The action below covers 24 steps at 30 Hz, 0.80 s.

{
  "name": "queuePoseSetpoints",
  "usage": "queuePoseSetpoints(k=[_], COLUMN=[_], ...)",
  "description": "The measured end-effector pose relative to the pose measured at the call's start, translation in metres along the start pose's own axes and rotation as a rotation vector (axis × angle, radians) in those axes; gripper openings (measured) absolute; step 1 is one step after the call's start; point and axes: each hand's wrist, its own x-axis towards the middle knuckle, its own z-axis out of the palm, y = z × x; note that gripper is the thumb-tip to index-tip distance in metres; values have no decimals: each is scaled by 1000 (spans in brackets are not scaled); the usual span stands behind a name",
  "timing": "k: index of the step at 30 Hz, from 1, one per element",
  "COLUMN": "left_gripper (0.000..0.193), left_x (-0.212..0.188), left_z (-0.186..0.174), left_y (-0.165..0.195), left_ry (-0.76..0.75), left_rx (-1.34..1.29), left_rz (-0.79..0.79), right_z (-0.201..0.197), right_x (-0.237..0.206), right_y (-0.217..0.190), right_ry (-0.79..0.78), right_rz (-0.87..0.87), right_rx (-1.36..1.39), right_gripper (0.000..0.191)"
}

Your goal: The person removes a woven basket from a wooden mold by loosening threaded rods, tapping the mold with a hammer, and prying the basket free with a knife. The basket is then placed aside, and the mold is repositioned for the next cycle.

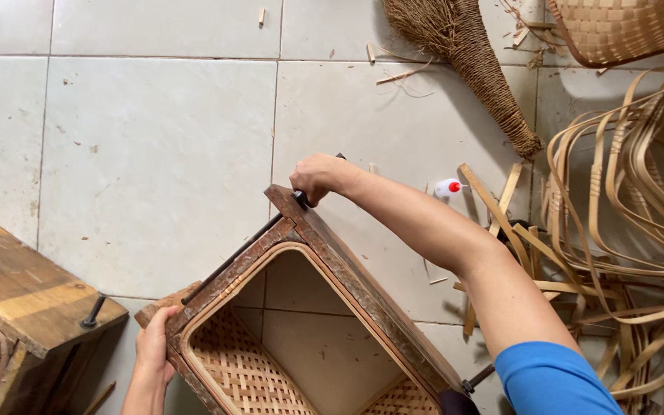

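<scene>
A square wooden frame (355, 280) lies tilted on the tiled floor, clamped round the rim of a woven bamboo basket (247, 369). A black metal rod (228, 261) runs along the frame's upper left side. My right hand (315, 177) is closed on the black knob at the frame's top corner. My left hand (152, 347) grips the frame's left corner. A second black rod end (476, 378) sticks out at the lower right.
A wooden block with a black bolt (92, 311) sits at the left. A small white glue bottle with a red cap (449, 187) stands behind my arm. Loose bamboo strips (624, 207) pile at the right, with a brush broom (470, 61) and another woven basket (624, 27) at the top.
</scene>
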Motion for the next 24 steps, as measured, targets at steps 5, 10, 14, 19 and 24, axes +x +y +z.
queuePoseSetpoints(k=[5,10,14,19,24], left_gripper=[34,31,29,31,29], left_x=[0,5,6,2,-8], left_z=[-5,-4,-3,5,10], left_y=[0,-8,-8,-4,2], left_ry=[-42,-31,-8,64,17], left_rx=[15,-28,-56,16,-26], left_rz=[-30,7,34,-21,45], right_z=[31,58,41,-5,10], right_x=[0,-23,-29,-9,-63], right_y=[4,-15,-25,-23,-49], right_ry=[298,1021,934,-37,768], right_rz=[61,52,115,201,94], right_rx=[-122,-271,-272,-107,-217], right_gripper=[30,16,5,11,26])
